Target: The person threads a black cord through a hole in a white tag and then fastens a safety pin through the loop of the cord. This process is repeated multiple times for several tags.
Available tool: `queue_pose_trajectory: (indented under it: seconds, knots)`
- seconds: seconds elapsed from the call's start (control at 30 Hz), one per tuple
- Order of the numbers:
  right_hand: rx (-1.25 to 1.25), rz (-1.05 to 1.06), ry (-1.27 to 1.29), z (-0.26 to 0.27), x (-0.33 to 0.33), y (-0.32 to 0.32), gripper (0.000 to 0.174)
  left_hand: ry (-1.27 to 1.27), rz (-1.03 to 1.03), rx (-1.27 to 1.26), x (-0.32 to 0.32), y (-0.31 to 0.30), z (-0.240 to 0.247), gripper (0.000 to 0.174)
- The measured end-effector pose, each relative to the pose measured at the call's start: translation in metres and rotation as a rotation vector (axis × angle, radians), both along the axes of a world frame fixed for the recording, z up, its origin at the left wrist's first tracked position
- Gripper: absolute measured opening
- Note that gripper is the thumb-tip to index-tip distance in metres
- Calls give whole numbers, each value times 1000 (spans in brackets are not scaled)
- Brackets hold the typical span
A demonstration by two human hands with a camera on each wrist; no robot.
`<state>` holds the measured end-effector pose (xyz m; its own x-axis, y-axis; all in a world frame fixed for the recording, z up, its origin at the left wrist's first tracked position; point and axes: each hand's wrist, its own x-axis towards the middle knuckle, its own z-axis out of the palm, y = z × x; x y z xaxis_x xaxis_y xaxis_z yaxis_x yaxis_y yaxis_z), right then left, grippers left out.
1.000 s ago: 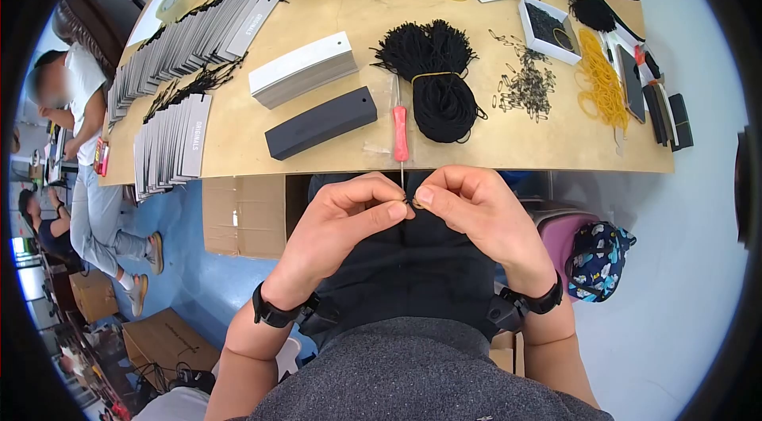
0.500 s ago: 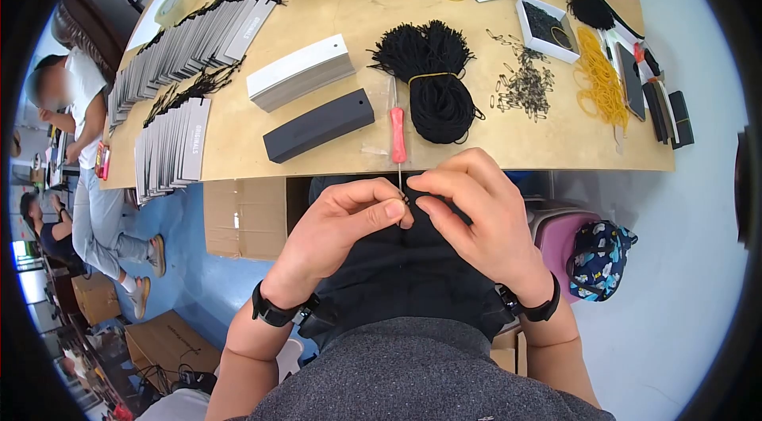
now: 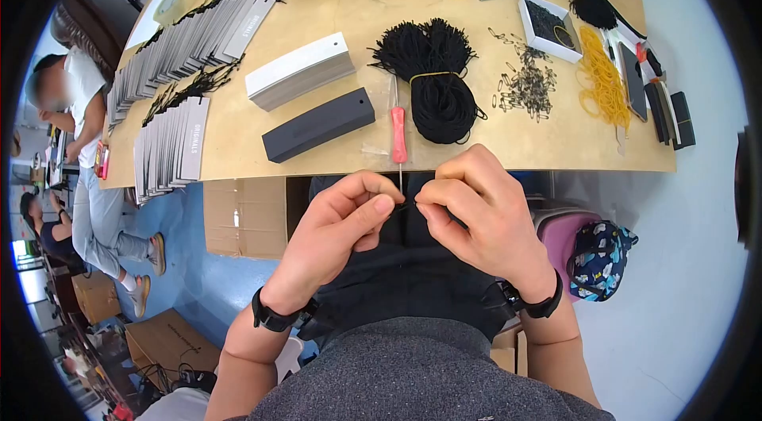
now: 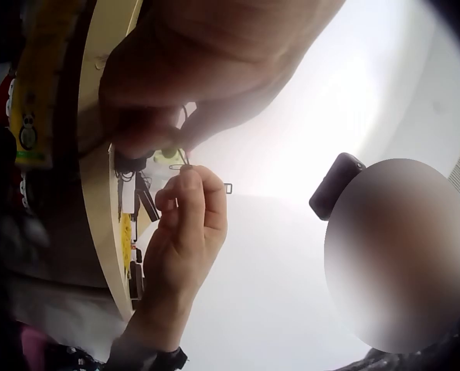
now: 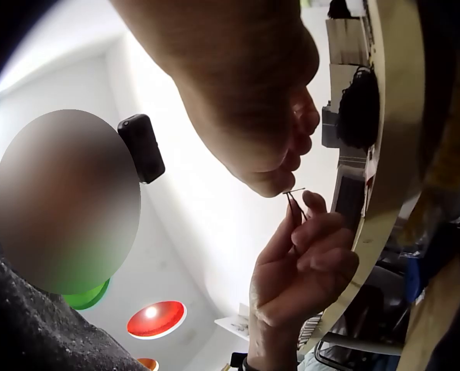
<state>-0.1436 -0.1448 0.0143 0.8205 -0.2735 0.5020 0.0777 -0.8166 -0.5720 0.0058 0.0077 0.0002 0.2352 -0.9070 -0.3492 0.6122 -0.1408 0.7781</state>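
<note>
Below the table's near edge, both hands meet over my lap. My left hand [image 3: 386, 207] pinches a thin black cord [image 5: 294, 205] between thumb and forefinger. My right hand [image 3: 422, 211] pinches a small metal safety pin [image 4: 185, 166] at the cord's top end. In the head view the fingertips almost touch, and the pin and cord show only as a dark speck between them. On the table just beyond the hands lie a red-handled tool [image 3: 398, 134], a bundle of black cords [image 3: 432, 80] and a scatter of safety pins [image 3: 525, 88].
The wooden table [image 3: 238, 143] carries a white tag stack [image 3: 300, 70], a dark tag stack [image 3: 317, 124], rows of strung tags [image 3: 171, 147], yellow rubber bands [image 3: 603, 84] and a white box [image 3: 548, 28]. Another person [image 3: 71, 103] stands at far left. A cardboard box [image 3: 242, 215] sits underneath.
My right hand has turned, its knuckles rising and its fingertips dropping to the pinch. The left thumb has slid along the forefinger. Both hands remain at the table edge.
</note>
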Motion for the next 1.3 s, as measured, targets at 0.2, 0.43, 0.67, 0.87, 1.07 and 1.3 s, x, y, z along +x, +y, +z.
queue_pose_trajectory:
  seconds: [0.2, 0.43, 0.67, 0.87, 1.07, 1.3]
  knots:
    - [-5, -67, -40, -1, 1, -2, 23, -111, -23, 27, 2, 16, -6, 12]
    - [-109, -39, -57, -7, 3, 13, 22, 135, 216, -31, -11, 4, -12, 10]
    - [-96, -137, -81, 1, -2, 1, 23, 88, 37, -35, -5, 7, -15, 9]
    - [15, -49, -25, 15, -5, 6, 22, 166, 83, -55, -6, 5, -19, 10]
    - [-46, -164, -88, 0, -1, 3, 20, 306, 56, -79, -4, 6, -17, 12]
    - [-136, -88, 23, -3, 0, 17, 20, -364, 207, -105, -16, -8, -16, 18]
